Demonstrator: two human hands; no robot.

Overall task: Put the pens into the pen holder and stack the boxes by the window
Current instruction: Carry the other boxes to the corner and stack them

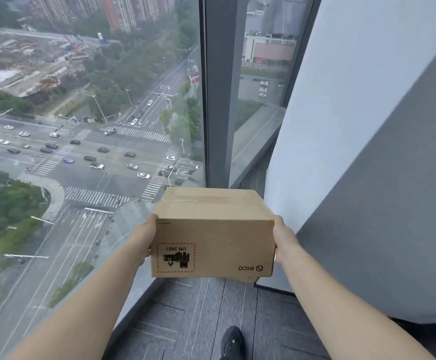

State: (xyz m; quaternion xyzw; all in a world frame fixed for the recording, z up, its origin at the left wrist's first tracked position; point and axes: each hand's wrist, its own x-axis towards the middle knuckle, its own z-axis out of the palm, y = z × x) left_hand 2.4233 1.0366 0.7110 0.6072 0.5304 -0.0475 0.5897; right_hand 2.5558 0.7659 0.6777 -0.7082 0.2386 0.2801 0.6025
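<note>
Beside the floor-to-ceiling glass window (89,126), you hold a brown taped cardboard box (213,235) in the air above the grey carpet floor (211,307), your left hand (144,239) and right hand (284,239) pressing its opposite sides.

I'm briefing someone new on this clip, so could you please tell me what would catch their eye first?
First, the cardboard box at centre, held off the floor between the left hand and right hand, its printed labels upside down. Next, the floor-to-ceiling window filling the left, looking far down on a busy intersection. A dark shoe shows at the bottom.
</note>
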